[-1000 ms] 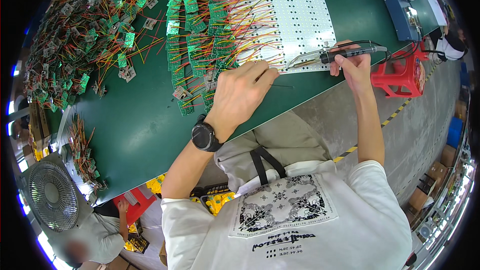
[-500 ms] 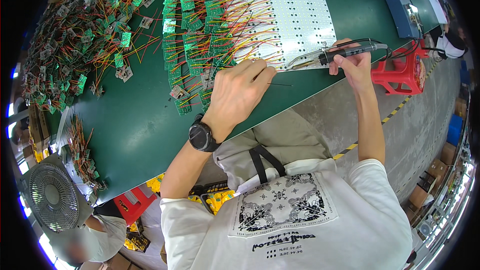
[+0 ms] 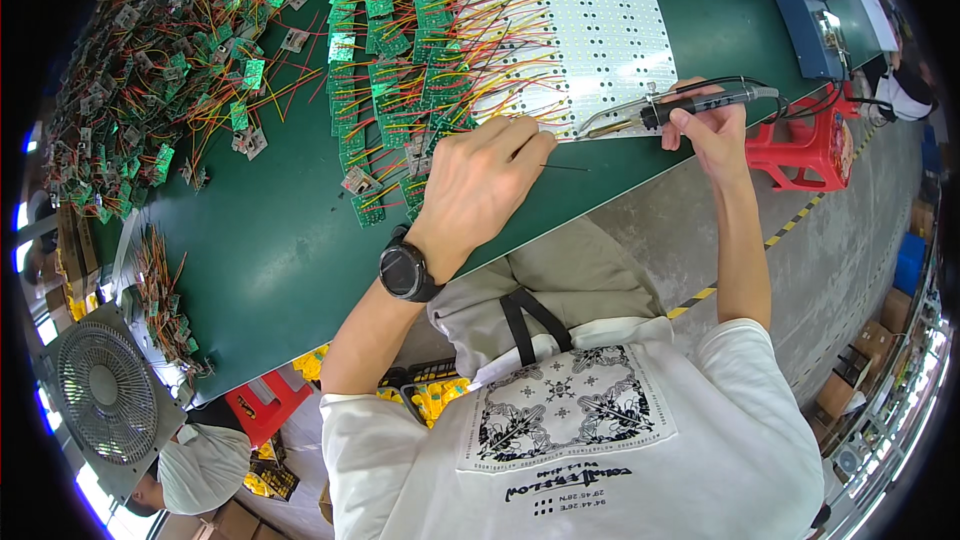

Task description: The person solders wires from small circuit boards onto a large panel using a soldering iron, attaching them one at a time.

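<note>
Upper left of frame: big tangled pile of circuit boards (image 3: 163,162) on the green table (image 3: 260,260). Right of it, upper middle, rows of green boards (image 3: 343,47), with red and yellow wires (image 3: 500,25) running over the white panel (image 3: 615,15). Centre: left hand (image 3: 485,175) at the panel's lower left edge, fingers curled and bunched together; can't tell what is pinched, tips hide it. Thin dark rod (image 3: 568,168) pokes out rightward from beneath. Right of centre: right hand (image 3: 718,138) wraps the handle of the soldering iron (image 3: 700,104) firmly, fingers closed round it, tip pointing left at the panel's lower edge; contact unclear. Risks, my judgement: tip sits just beside left fingertips, so a slip could burn them; a loose pinch could let a wire drift and give a bad joint; crowded wires could snag or scorch; iron's cable (image 3: 768,93) could tug the tip off its spot
</note>
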The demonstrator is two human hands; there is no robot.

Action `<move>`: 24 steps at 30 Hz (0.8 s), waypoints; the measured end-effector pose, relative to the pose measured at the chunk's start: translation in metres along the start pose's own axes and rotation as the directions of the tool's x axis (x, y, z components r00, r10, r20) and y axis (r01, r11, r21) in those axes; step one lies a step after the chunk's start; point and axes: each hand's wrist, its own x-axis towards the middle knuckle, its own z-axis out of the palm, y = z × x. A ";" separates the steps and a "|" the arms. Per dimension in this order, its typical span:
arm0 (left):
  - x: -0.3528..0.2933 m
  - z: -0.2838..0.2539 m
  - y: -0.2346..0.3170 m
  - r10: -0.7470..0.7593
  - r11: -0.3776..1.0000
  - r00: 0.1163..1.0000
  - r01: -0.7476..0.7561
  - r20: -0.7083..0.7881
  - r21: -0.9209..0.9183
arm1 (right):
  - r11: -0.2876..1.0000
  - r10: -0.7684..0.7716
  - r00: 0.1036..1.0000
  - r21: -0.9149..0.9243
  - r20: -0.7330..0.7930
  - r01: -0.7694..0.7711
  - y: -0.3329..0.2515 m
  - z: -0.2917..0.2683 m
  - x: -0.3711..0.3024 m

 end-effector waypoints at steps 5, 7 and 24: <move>0.001 -0.001 0.001 -0.005 1.000 1.000 0.005 0.017 -0.002 | 1.000 0.002 1.000 -0.013 0.006 -0.002 0.002 -0.003 0.000; 0.001 -0.002 0.001 -0.005 1.000 1.000 0.005 0.024 0.006 | 1.000 -0.011 1.000 0.012 0.008 0.011 0.003 -0.003 0.000; -0.001 -0.001 0.001 -0.001 1.000 1.000 0.001 0.003 0.017 | 0.999 -0.043 0.999 0.013 0.015 0.043 0.003 -0.002 0.000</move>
